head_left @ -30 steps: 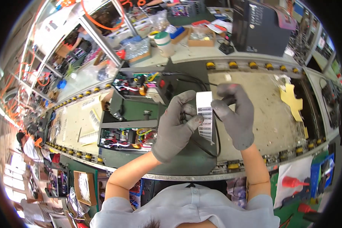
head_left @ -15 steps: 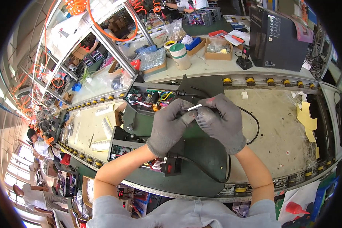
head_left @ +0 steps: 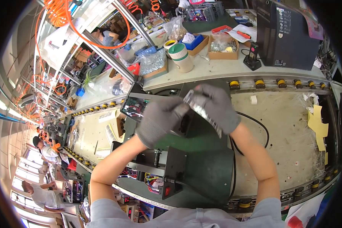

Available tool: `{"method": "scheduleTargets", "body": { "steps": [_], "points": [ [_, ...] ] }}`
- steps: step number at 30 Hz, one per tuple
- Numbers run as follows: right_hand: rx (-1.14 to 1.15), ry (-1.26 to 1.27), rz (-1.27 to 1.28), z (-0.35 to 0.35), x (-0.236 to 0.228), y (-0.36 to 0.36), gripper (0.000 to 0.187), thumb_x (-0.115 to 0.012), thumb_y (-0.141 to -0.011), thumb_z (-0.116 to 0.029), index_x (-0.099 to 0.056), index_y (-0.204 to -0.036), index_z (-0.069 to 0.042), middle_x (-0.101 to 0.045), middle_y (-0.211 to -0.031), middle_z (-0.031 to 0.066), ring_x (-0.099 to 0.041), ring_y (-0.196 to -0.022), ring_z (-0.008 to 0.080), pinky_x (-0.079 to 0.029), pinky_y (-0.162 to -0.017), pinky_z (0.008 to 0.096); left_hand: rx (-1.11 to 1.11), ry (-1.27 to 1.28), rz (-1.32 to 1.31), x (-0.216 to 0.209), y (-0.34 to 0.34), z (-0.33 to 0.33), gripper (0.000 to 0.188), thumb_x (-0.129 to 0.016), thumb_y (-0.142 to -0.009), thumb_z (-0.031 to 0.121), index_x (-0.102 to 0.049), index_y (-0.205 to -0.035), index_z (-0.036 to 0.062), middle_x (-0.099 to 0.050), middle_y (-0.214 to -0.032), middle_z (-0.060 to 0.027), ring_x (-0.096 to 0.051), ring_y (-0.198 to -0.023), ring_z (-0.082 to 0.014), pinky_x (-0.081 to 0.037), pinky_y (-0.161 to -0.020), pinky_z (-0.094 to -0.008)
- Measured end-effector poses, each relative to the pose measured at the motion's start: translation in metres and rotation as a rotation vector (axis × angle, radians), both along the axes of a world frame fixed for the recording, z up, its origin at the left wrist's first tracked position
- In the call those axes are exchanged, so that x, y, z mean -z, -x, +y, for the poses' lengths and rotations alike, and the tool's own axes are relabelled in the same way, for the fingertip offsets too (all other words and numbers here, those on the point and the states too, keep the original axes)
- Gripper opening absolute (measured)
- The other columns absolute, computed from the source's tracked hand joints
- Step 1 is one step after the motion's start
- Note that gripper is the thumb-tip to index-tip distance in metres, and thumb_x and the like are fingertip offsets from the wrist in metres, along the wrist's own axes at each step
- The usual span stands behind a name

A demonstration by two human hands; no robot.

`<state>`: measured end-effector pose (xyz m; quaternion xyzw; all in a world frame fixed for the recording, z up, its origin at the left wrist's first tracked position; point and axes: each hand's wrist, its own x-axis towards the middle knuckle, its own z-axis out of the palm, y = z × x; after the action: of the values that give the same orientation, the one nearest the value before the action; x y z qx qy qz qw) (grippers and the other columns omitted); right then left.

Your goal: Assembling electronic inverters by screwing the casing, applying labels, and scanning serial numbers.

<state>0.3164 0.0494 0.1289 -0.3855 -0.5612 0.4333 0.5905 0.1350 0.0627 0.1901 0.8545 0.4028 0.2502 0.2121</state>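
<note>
Holding a thin, shiny strip (head_left: 204,112) over the middle of a green mat (head_left: 207,165), a person's two gloved hands meet at its far end. The right hand (head_left: 219,108) is closed, with the strip gripped between thumb and fingers; the rest curves along the palm toward near right, a loose hang that probably leaves its far end easy to reach. The left hand (head_left: 159,118) comes in from the left, fingers bent together at that same end; blur hides whether they pinch it. Both hands are raised, likely so the strip stays clear of the two open units at left: a near unit (head_left: 174,165) and a far unit (head_left: 133,107). The mat lies under them, perhaps to save their casings from scratches. A black cable (head_left: 267,132) loops off to the right. Beyond the yellow rollers (head_left: 259,83), a pale worktop (head_left: 208,71) carries a lidded cup (head_left: 182,62) and a box of small parts (head_left: 222,54), seemingly set there to be within arm's reach.
</note>
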Motion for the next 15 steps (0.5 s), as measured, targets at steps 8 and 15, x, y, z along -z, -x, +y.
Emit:
{"method": "scheduleTargets", "body": {
  "steps": [8,15],
  "points": [
    [-0.268,0.210,-0.298,0.074,0.031,-0.015,0.026,-0.061,-0.084,-0.025,-0.064,-0.097,-0.003,-0.063,-0.081,0.0032,-0.054,-0.077,0.0088,-0.043,-0.074,0.0246,-0.040,0.050,0.051,0.036,0.026,0.083,0.030,-0.054,-0.088,0.017,-0.058,-0.115,0.0036,-0.064,-0.099,-0.0197,-0.064,-0.092,-0.0275,-0.048,-0.080,-0.0338],
    [-0.281,0.155,-0.380,0.101,0.048,-0.003,0.026,-0.060,-0.085,-0.024,-0.066,-0.096,-0.002,-0.064,-0.078,0.0052,-0.055,-0.072,0.0099,-0.046,-0.072,0.0267,0.016,0.131,0.089,0.042,0.013,0.077,0.030,-0.050,-0.088,0.013,-0.058,-0.116,0.0041,-0.065,-0.099,-0.0182,-0.063,-0.094,-0.0286,-0.046,-0.084,-0.0336]
  ]
}}
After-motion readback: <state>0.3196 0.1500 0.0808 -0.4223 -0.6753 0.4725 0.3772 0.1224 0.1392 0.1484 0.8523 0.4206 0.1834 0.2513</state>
